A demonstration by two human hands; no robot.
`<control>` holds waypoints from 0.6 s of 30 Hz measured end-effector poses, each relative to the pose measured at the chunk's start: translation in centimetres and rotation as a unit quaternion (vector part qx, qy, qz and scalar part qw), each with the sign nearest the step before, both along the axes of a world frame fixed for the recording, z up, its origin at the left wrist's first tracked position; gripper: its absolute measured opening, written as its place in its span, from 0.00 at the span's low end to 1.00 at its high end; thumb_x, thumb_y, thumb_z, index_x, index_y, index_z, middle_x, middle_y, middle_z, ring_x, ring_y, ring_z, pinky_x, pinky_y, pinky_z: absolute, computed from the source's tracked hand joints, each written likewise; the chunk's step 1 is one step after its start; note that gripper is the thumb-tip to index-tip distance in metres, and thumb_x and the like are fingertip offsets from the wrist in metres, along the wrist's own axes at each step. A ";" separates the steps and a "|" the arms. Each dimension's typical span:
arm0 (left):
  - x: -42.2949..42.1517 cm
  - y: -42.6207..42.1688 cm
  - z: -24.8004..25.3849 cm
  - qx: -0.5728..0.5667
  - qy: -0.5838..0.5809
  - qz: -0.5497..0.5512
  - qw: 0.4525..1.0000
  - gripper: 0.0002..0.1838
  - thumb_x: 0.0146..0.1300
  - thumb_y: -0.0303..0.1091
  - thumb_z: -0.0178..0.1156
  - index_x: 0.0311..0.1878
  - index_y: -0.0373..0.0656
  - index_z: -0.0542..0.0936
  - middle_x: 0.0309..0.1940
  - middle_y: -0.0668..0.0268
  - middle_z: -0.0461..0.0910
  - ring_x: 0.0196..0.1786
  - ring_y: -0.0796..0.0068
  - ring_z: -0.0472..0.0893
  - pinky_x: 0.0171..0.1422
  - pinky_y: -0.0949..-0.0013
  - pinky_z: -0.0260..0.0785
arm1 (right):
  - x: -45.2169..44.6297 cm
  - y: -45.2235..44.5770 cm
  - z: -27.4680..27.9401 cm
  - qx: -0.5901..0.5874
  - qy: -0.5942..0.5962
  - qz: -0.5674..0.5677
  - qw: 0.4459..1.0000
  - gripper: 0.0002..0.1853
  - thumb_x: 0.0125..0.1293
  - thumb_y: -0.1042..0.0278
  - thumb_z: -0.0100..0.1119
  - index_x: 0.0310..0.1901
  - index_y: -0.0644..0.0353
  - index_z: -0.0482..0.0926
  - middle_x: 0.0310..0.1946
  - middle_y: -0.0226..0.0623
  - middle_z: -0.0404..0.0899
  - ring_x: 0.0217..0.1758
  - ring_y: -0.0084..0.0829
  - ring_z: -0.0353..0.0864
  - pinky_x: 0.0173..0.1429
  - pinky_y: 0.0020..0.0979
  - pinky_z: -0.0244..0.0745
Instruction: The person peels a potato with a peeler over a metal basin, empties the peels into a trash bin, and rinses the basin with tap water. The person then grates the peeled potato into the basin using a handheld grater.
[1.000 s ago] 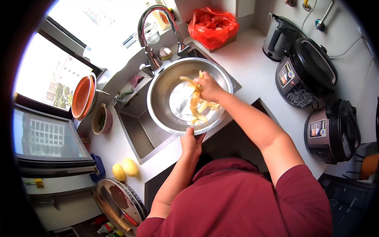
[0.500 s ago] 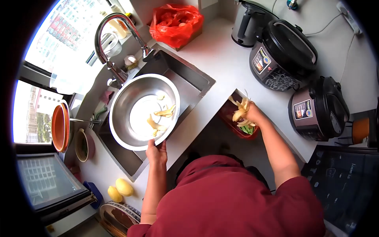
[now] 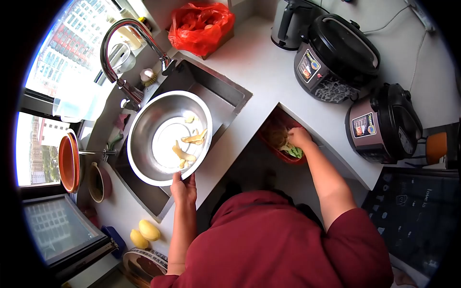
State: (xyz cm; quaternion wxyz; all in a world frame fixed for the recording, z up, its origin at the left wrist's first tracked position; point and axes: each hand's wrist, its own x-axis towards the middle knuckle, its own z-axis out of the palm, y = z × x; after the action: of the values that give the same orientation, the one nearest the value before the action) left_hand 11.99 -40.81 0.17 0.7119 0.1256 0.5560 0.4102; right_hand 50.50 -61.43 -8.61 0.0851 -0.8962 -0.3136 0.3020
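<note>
My left hand (image 3: pixel 184 188) grips the near rim of a wide steel basin (image 3: pixel 139 149), thumb at the edge and fingers beneath. The basin is tilted over the sink, and several pale yellow peels (image 3: pixel 183 152) lie inside it. Lower right of the basin, my right hand (image 3: pixel 299 138) is down at the opening of a red bin (image 3: pixel 294 161). Pale peels (image 3: pixel 289 146) and green leafy scraps (image 3: pixel 295 152) show in the bin just below that hand. Its fingers are partly hidden and blurred, so whether they still hold peels is unclear.
The sink (image 3: pixel 235 93) has a curved chrome faucet (image 3: pixel 106 53). A red plastic bag (image 3: pixel 201 29), a kettle (image 3: pixel 287 26) and two electric cookers (image 3: pixel 331 60) stand on the counter (image 3: pixel 254 62). Two smooth yellow oval vegetables (image 3: pixel 149 230) lie at the lower left.
My right hand has moved down into the bin opening; the bunch of peels that hung from it no longer shows there. My left hand still holds the basin.
</note>
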 end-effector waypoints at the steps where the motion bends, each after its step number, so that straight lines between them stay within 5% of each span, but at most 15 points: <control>1: -0.1 0.3 -0.2 0.001 -0.002 0.001 1.000 0.17 0.66 0.31 0.49 0.55 0.35 0.68 0.48 0.58 0.78 0.46 0.64 0.82 0.48 0.63 0.79 | -0.3 0.9 1.7 -0.038 -0.002 -0.009 0.999 0.14 0.57 0.59 0.64 0.42 0.58 0.81 0.39 0.47 0.82 0.46 0.44 0.81 0.50 0.42 0.75; 2: -0.1 0.2 -0.4 0.012 0.018 -0.008 1.000 0.17 0.65 0.31 0.49 0.55 0.34 0.69 0.47 0.58 0.78 0.45 0.63 0.82 0.48 0.61 0.79 | -0.9 0.9 1.1 0.066 -0.060 -0.055 0.995 0.10 0.58 0.59 0.64 0.30 0.58 0.80 0.27 0.45 0.81 0.35 0.43 0.81 0.41 0.42 0.75; 5: 0.5 -0.1 0.4 0.029 0.044 -0.018 0.998 0.17 0.64 0.31 0.50 0.53 0.33 0.70 0.46 0.57 0.78 0.45 0.61 0.82 0.45 0.59 0.80 | -4.0 5.0 5.8 0.273 -0.094 -0.054 0.956 0.07 0.59 0.64 0.62 0.33 0.58 0.80 0.29 0.43 0.80 0.35 0.42 0.80 0.39 0.39 0.75; 7: 0.8 -0.2 0.6 0.044 0.033 -0.028 0.998 0.18 0.63 0.31 0.50 0.54 0.32 0.70 0.46 0.56 0.77 0.45 0.60 0.82 0.45 0.58 0.80 | -7.5 9.3 9.9 0.485 -0.083 0.035 0.870 0.05 0.59 0.68 0.60 0.35 0.58 0.79 0.33 0.41 0.79 0.34 0.41 0.79 0.38 0.36 0.74; 11: 1.2 -0.3 1.1 0.069 0.025 -0.081 0.994 0.19 0.64 0.30 0.49 0.56 0.32 0.68 0.49 0.54 0.76 0.46 0.59 0.81 0.45 0.58 0.80 | -12.0 18.9 11.4 0.453 0.001 0.296 0.841 0.11 0.58 0.66 0.61 0.42 0.56 0.78 0.42 0.40 0.77 0.46 0.40 0.78 0.50 0.37 0.73; 14: 1.3 -0.5 1.3 0.064 -0.012 -0.094 0.993 0.20 0.64 0.30 0.47 0.59 0.33 0.66 0.52 0.54 0.74 0.49 0.58 0.80 0.47 0.56 0.80 | -14.0 24.8 10.0 0.356 -0.097 0.353 0.860 0.25 0.58 0.50 0.63 0.54 0.53 0.75 0.57 0.40 0.68 0.65 0.41 0.64 0.65 0.41 0.64; 18: 1.4 -0.6 1.2 0.057 -0.021 -0.094 0.994 0.21 0.64 0.28 0.45 0.60 0.35 0.64 0.54 0.55 0.72 0.51 0.59 0.79 0.46 0.58 0.81 | -16.0 27.9 10.7 0.124 -0.126 0.324 0.930 0.40 0.56 0.32 0.56 0.59 0.60 0.69 0.60 0.46 0.63 0.64 0.45 0.63 0.64 0.46 0.64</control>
State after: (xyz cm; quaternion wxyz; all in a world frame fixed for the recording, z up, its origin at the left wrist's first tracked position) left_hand 13.44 -41.41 1.33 0.7507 0.2085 0.5021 0.3752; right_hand 34.52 -33.54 2.10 0.0530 -0.7592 -0.6297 0.1562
